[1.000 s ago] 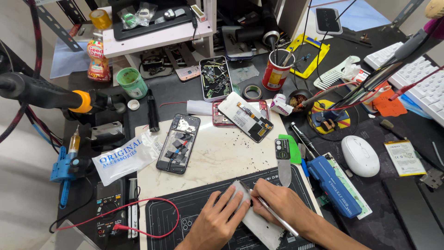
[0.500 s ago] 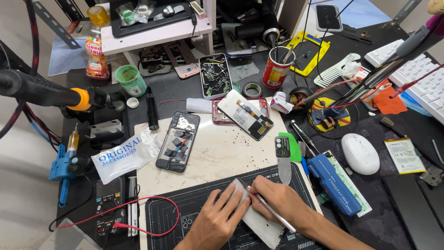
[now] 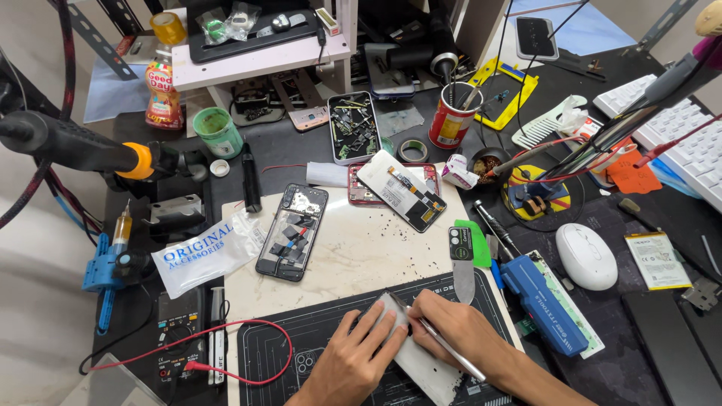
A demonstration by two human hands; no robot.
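**Working a grey panel on the black mat**

Pinning the grey panel (image 3: 421, 361) flat, the left hand (image 3: 353, 361) lay spread on it, fingers pressing down and not curled around anything. The right hand (image 3: 459, 334) gripped a slim metal tool (image 3: 444, 344) like a pen, its tip at the panel's far corner. The panel sat on the black mat (image 3: 278, 353) at the near edge of the bench, between both hands. Good form here, by my reading, meant a low tool angle, light pressure and a steady holding hand so the tip would not skid.

On to the packaging! A clear bag (image 3: 203, 256) with blue lettering lay left of the opened phone (image 3: 293, 231). Far left stood a bottle (image 3: 164, 83) with a red and yellow label. A red tin (image 3: 451, 120) held tools at the far middle, and a small pale label card (image 3: 656, 259) lay flat right of the white mouse (image 3: 585, 256).
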